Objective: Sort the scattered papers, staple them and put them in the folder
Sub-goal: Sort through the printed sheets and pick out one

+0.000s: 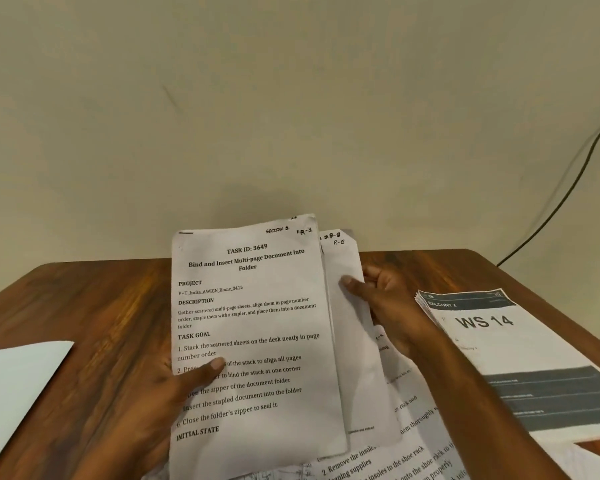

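Holding a sheaf of papers (253,341) upright over the table (101,306), the left hand (174,386) grips the sheaf's lower left edge, thumb curled over the printed front and the fingers hidden behind. The front page is headed "TASK ID: 3649" and carries a handwritten "R-1" at its top right corner.

Just to the right, the right hand (385,299) pinches a second sheet (350,306), marked "R-6", thumb lying on its face and fingers curled behind its edge. This sheet sits behind the front page and sticks out past it toward the right hand.

Below both hands, close to the camera, more printed sheets (406,445) lie flat and overlapping on the table, partly under the right forearm. Beyond the right wrist, further right, a separate stack of pages (499,341) rests on the table with "WS 14" and "BALCONY 2" printed on top. Out to the left of the left hand, a pale flat sheet or folder (18,379) lies at the table's edge; which it is cannot be told. A dark cable (568,188) runs down the wall behind the table, far right.
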A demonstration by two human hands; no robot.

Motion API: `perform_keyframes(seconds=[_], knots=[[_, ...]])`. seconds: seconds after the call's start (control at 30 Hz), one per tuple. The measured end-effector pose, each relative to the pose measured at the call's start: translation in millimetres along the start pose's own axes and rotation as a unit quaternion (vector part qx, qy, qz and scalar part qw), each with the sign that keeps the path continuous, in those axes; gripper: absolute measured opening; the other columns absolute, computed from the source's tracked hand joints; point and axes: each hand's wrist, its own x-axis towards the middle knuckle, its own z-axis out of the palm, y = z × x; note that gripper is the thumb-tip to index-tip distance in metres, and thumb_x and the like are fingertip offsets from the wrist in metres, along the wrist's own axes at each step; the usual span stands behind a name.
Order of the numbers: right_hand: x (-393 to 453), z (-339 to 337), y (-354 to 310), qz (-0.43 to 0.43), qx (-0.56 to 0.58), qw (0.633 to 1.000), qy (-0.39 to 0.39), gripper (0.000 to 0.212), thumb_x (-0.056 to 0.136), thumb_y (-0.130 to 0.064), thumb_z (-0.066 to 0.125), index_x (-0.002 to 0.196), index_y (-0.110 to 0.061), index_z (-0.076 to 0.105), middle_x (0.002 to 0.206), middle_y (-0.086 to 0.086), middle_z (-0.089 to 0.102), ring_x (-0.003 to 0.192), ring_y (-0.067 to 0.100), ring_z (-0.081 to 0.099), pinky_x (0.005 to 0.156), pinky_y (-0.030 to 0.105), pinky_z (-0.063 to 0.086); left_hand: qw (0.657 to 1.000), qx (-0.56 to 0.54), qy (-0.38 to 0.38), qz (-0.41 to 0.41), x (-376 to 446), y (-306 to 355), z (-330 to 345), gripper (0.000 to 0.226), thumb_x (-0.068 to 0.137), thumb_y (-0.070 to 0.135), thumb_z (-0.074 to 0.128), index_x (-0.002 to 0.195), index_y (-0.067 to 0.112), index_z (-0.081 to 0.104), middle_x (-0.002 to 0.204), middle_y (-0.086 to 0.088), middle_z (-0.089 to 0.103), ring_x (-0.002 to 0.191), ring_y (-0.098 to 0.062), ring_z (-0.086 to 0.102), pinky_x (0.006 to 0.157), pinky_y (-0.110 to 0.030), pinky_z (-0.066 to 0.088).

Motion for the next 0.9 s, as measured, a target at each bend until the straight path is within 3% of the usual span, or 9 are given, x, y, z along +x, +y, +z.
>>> perform_keyframes(seconds=[0.1, 0.2, 0.37, 0.47, 0.6, 0.67, 0.73, 0.8, 0.9], knots=[[5.7, 10.0, -1.7, -0.061, 0.044, 0.992, 0.099, 0.017, 0.098, -0.016, 0.069, 0.113, -0.013, 0.076, 0.108, 0.007, 0.079, 0.099, 0.026, 0.075, 0.088, 0.039, 0.059, 1.000, 0.010, 0.002, -0.010, 0.0, 0.0, 1.5, 0.053, 0.074, 0.002, 0.087, 0.124, 0.001, 0.069, 0.111, -0.029, 0.076, 0.094, -0.050, 0.076, 0.077, -0.058, 0.064], [6.3, 10.9, -9.5, -0.094, 0.074, 0.985, 0.128, 0.012, 0.100, -0.013, 0.066, 0.103, -0.013, 0.077, 0.107, 0.008, 0.078, 0.097, 0.022, 0.070, 0.093, 0.038, 0.053, 1.000, 0.007, 0.003, -0.024, -0.3, -0.1, 3.0, 0.038, 0.080, 0.001, 0.080, 0.117, 0.000, 0.072, 0.112, -0.031, 0.076, 0.094, -0.052, 0.076, 0.090, -0.063, 0.059], [3.6, 4.0, -18.0, -0.042, 0.069, 0.992, 0.100, 0.015, 0.100, -0.018, 0.065, 0.103, -0.014, 0.079, 0.113, 0.017, 0.077, 0.109, 0.038, 0.071, 0.106, 0.058, 0.050, 1.000, 0.004, -0.011, -0.026, -0.7, 1.2, 3.4, 0.061, 0.069, 0.002, 0.094, 0.124, 0.002, 0.069, 0.114, -0.031, 0.075, 0.097, -0.053, 0.075, 0.080, -0.063, 0.063], [2.8, 1.1, -17.6, 0.008, 0.040, 0.996, 0.076, 0.018, 0.101, -0.024, 0.064, 0.111, -0.019, 0.079, 0.112, 0.015, 0.078, 0.113, 0.045, 0.069, 0.101, 0.071, 0.046, 0.999, 0.007, -0.032, -0.038, -0.6, 1.9, 2.8, 0.091, 0.048, 0.015, 0.104, 0.129, 0.000, 0.065, 0.117, -0.031, 0.074, 0.100, -0.053, 0.074, 0.073, -0.058, 0.065], [3.2, 7.2, -11.3, 0.006, 0.023, 0.999, 0.036, 0.023, 0.101, -0.031, 0.064, 0.115, -0.019, 0.077, 0.120, 0.028, 0.071, 0.118, 0.064, 0.055, 0.088, 0.057, 0.039, 0.999, 0.025, -0.032, -0.036, -1.4, 1.0, 3.5, 0.098, 0.042, 0.022, 0.108, 0.128, 0.000, 0.065, 0.115, -0.029, 0.076, 0.097, -0.049, 0.076, 0.071, -0.053, 0.067], [3.3, 8.7, -10.3, 0.001, 0.014, 1.000, 0.027, 0.022, 0.101, -0.030, 0.063, 0.113, -0.019, 0.077, 0.120, 0.029, 0.071, 0.118, 0.065, 0.054, 0.085, 0.055, 0.036, 0.999, 0.034, -0.027, -0.028, 0.8, -2.0, 1.1, 0.087, 0.056, 0.019, 0.104, 0.131, 0.001, 0.063, 0.116, -0.027, 0.076, 0.098, -0.048, 0.076, 0.072, -0.053, 0.067], [3.4, 8.3, -11.2, -0.005, 0.013, 0.999, 0.030, 0.020, 0.102, -0.028, 0.063, 0.112, -0.019, 0.078, 0.117, 0.026, 0.073, 0.117, 0.063, 0.057, 0.086, 0.058, 0.038, 0.999, 0.030, -0.018, -0.020, 3.3, -4.1, -1.6, 0.065, 0.077, 0.005, 0.084, 0.136, 0.003, 0.058, 0.117, -0.025, 0.077, 0.099, -0.048, 0.076, 0.073, -0.053, 0.067], [2.9, 8.8, -13.5, -0.012, 0.026, 0.999, 0.042, 0.020, 0.103, -0.024, 0.061, 0.113, -0.018, 0.078, 0.115, 0.022, 0.075, 0.117, 0.058, 0.061, 0.093, 0.063, 0.042, 0.999, 0.023, -0.013, -0.020, 4.9, -5.7, -2.5, 0.058, 0.082, 0.000, 0.075, 0.137, 0.005, 0.057, 0.117, -0.024, 0.077, 0.099, -0.048, 0.076, 0.073, -0.053, 0.067], [1.7, 10.9, -17.1, -0.020, 0.055, 0.996, 0.066, 0.022, 0.104, -0.017, 0.058, 0.117, -0.012, 0.076, 0.115, 0.015, 0.077, 0.116, 0.044, 0.068, 0.107, 0.058, 0.048, 1.000, 0.013, -0.010, -0.019, 3.9, -5.6, 0.8, 0.050, 0.088, 0.000, 0.071, 0.135, 0.006, 0.059, 0.116, -0.025, 0.076, 0.099, -0.048, 0.076, 0.074, -0.054, 0.067]])
